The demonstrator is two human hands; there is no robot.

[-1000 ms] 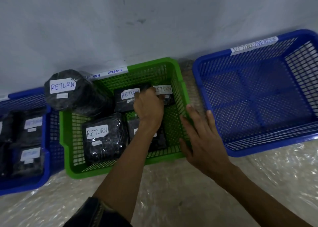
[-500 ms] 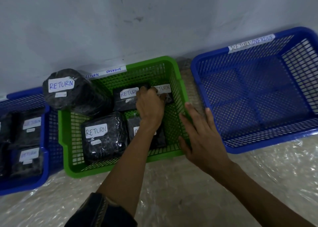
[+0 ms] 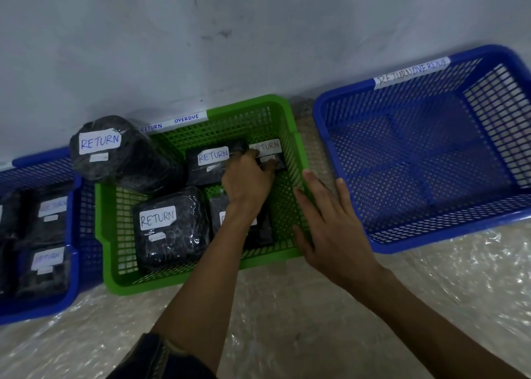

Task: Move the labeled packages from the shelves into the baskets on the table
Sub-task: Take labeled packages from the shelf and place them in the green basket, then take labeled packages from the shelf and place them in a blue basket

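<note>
The right hand is resting with fingers spread flat against the green basket wall, gripping nothing. Beyond, the left hand is curling onto a package at its fingertips in the far corner — whether pinched, I cannot tell. It is looking light, soft and slippery in its wrap — best taken by the edges.

"RETURN" labels mark the black packages; green basket's rim tape reads "RETURN OVERDUE".

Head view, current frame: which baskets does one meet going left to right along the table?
Left blue basket holding packages → green basket with RETURN packages → right blue basket, nothing visible inside.
</note>
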